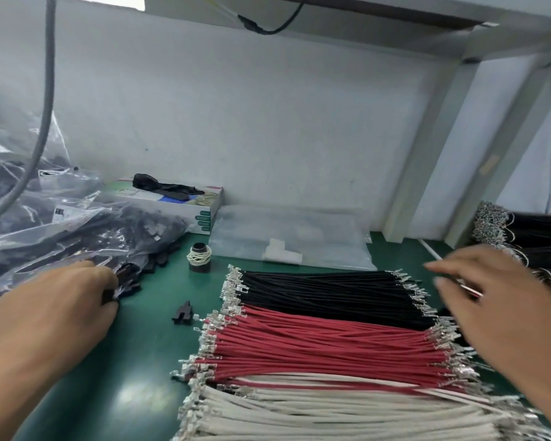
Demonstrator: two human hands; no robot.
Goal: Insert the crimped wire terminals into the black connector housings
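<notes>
Three flat rows of wires are laid out on the worktop [147, 370]: one of black wires [325, 291], one of red wires [325, 348] and one of white wires [331, 415], each too many to be counted. One loose black connector [183, 312], one spool [199, 258], one cardboard box [185, 207] and two hands are seen.

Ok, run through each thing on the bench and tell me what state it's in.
Left hand: fingers curled round a black housing.
Right hand: blurred, a thin wire by its fingers, grip unclear.
Loose housing: lying alone on the green mat.
Black wires, red wires, white wires: laid in rows.
Box: open.
</notes>
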